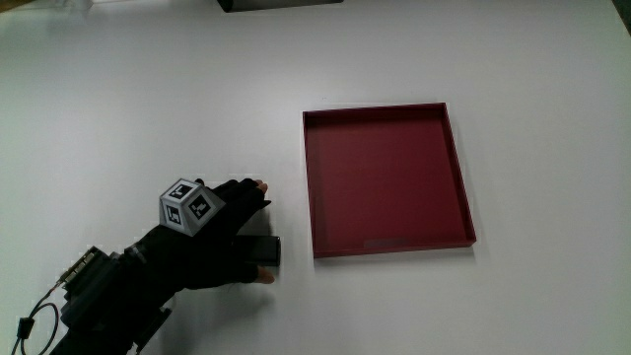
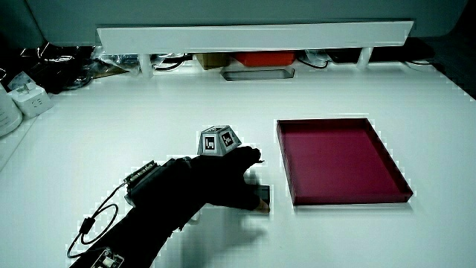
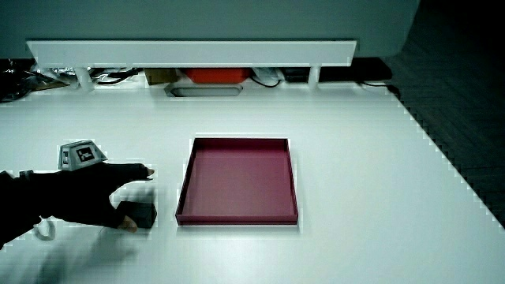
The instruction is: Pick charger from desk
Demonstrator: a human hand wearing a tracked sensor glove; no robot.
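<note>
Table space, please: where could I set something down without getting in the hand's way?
The red tray is bare inside, and the table is open between tray and partition. It is crowded beside the tray, where the hand covers the charger.

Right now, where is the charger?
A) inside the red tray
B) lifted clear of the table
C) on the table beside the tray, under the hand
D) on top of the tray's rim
C: the charger lies on the table beside the red tray, with the hand over it.

Likely an office or lab: a plain white worktop with a low white partition, cables and a power strip at its edge.
</note>
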